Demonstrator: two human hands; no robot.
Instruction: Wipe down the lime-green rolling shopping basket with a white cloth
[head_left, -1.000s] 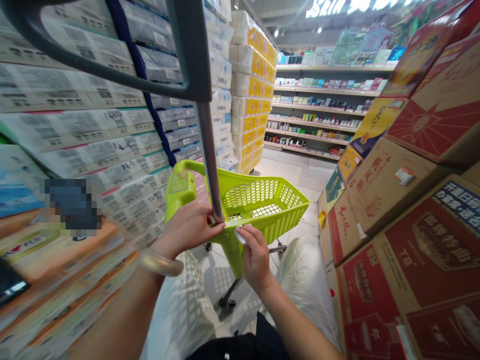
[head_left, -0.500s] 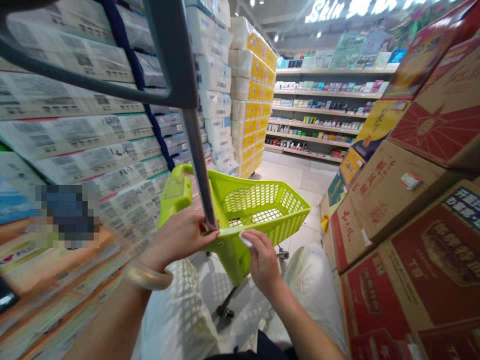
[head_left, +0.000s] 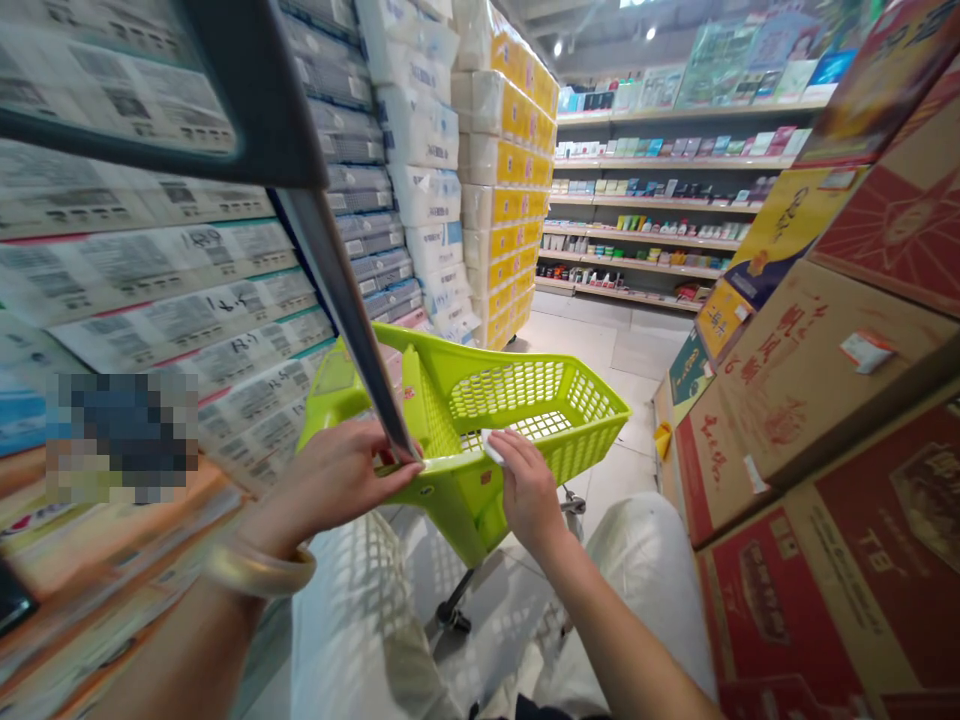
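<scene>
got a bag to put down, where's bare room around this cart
Bare: the green basket's visible bottom, between its perforated walls; floor tiles beyond it, between yellow packs and stacked cartons. Crowded: the near rim, with left hand, right hand and metal pole.

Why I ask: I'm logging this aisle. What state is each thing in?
Green cart: upright on its wheels, open-topped
Metal post: rising from the cart
Left hand: touching the foot of the post
Right hand: closed on the white wad
White wad: pinched in the fingers
Bracelet: worn, left wrist
Yellow-and-white packs: wrapped, stacked
Cartons: stacked, no open flaps visible
Shelves: stocked
Ceiling lights: lit
</scene>
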